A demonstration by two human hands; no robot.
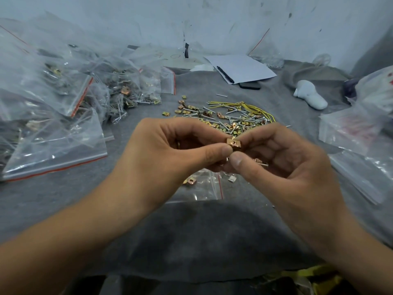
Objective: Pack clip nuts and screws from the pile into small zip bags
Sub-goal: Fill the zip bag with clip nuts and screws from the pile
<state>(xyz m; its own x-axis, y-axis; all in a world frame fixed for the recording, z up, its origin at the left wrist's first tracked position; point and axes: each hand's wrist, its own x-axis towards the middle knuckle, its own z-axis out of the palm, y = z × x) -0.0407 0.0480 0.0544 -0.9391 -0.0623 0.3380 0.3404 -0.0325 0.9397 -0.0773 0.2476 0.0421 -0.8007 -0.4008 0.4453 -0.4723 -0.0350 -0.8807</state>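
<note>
Nearest the camera, along the bottom of the frame, a grey cloth (63, 199) covers the table, with a darker fold of it at lower centre. Just above that fold both forearms come in from the lower corners and the hands meet at mid-frame. The left hand (170, 150) curls its fingers, its thumb tip pressed to a copper-coloured clip nut (233, 143); the right hand (282, 158) pinches the same clip nut between thumb and forefinger, so each grip is closed on it. A few more small metal parts show in the right palm, too hidden to tell apart. Under the hands lies a small zip bag (204, 186) with a red seal line, flat on the cloth, holding a couple of clip nuts.

Beyond the hands, at centre frame, sits the pile (229, 118) of loose clip nuts and silver screws, with yellow wire (251, 108) looped across its far edge. Filled zip bags (63, 99) heap up at the left; more bags (357, 128) stack at the right edge. Farther back lie a white sheet of paper (244, 67) with a black pen (225, 74), and a white moulded object (309, 97). A scuffed pale wall (212, 22) closes the top of the frame.
</note>
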